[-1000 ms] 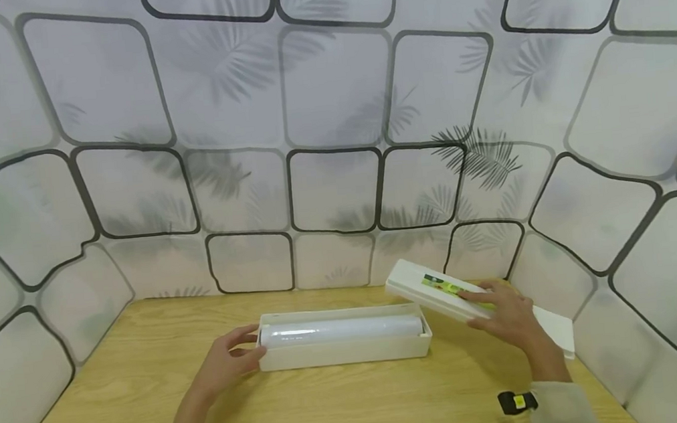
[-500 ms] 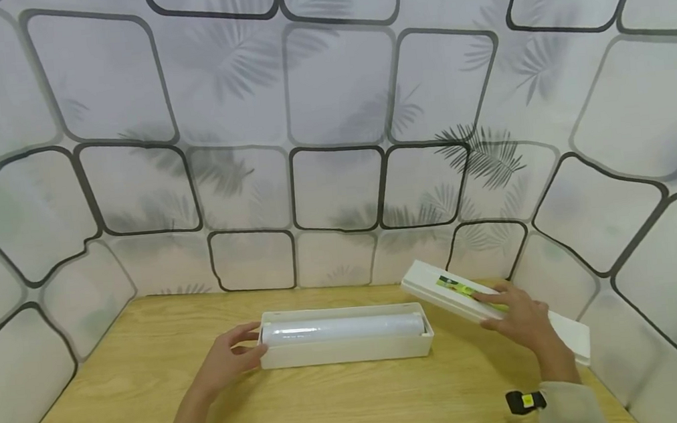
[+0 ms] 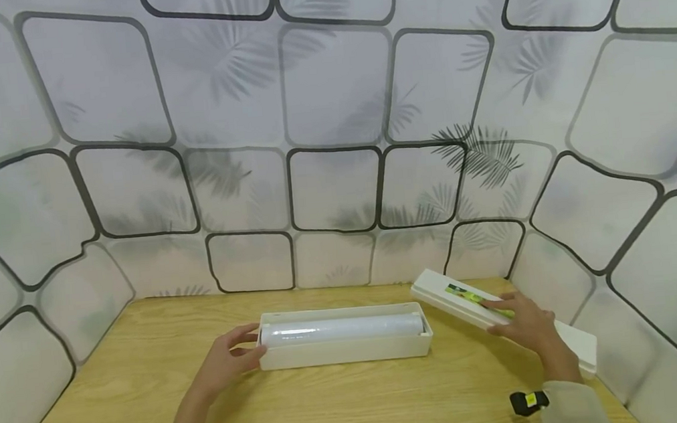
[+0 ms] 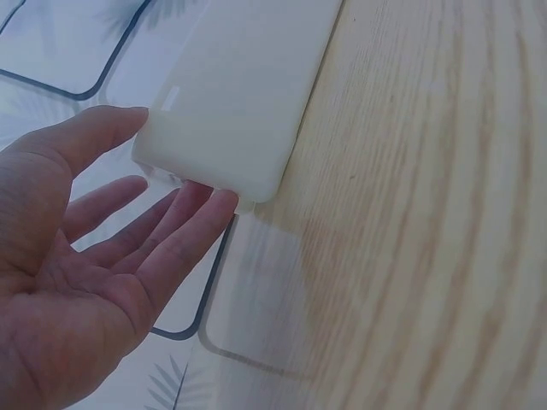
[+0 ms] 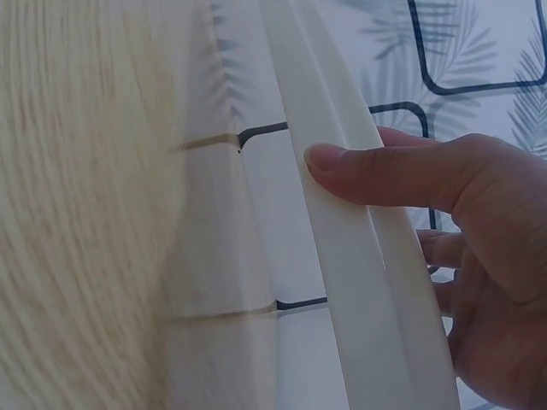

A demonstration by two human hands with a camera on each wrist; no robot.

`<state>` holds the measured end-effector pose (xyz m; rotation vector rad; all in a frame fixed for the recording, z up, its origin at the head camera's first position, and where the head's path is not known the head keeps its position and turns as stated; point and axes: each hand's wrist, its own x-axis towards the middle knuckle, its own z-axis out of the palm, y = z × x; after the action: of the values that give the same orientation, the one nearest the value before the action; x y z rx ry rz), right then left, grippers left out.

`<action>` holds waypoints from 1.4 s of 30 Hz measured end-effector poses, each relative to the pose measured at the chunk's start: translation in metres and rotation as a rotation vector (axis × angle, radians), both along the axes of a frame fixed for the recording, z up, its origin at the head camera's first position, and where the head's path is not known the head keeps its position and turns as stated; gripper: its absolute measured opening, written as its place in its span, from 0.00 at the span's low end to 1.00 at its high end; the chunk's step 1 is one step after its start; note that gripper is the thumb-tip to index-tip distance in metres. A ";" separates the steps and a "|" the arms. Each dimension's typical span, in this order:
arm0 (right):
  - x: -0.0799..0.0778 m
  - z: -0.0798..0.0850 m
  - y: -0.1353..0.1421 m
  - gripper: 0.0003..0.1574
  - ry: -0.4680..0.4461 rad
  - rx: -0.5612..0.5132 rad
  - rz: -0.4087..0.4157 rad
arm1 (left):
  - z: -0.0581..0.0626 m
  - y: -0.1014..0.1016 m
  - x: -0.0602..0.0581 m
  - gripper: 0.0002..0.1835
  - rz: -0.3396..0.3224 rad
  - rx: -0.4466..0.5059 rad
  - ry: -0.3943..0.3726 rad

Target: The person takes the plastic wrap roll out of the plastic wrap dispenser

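Note:
A long white box (image 3: pixel 345 353) lies on the table with its top uncovered. Inside it is a pale, shiny roll (image 3: pixel 341 329) that looks like cling film. My left hand (image 3: pixel 228 357) holds the left end of the box, thumb on one side and fingertips on the other; the left wrist view shows both touching its end. Off to the right, my right hand (image 3: pixel 527 321) grips a long white lid (image 3: pixel 450 294) with a green and yellow label (image 3: pixel 463 292). The lid slants down to the right, apart from the box. In the right wrist view the thumb presses its side.
The wood-grain table (image 3: pixel 331 407) runs back to a patterned wall covering (image 3: pixel 337 191), which also closes in the left and right sides. Black straps with small devices sit at both wrists.
My right hand has carried the lid further right and slightly lower, away from the box. The left hand and the box have stayed in place.

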<state>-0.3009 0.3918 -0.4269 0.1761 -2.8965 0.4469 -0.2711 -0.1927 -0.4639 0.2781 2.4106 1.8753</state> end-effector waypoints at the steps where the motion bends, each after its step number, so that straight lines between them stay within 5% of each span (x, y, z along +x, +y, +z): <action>1: 0.000 -0.001 0.001 0.37 -0.002 -0.003 0.000 | 0.000 0.000 0.000 0.34 -0.001 -0.003 0.003; 25: -0.008 -0.028 0.017 0.35 -0.026 -0.055 0.088 | -0.002 0.001 -0.003 0.34 0.022 -0.031 0.001; 42: -0.014 -0.034 0.018 0.42 -0.068 -0.039 0.066 | 0.001 0.001 0.000 0.34 0.016 -0.028 0.006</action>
<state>-0.3145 0.4101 -0.4613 0.2567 -2.9526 0.5297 -0.2710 -0.1915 -0.4625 0.2646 2.4485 1.8476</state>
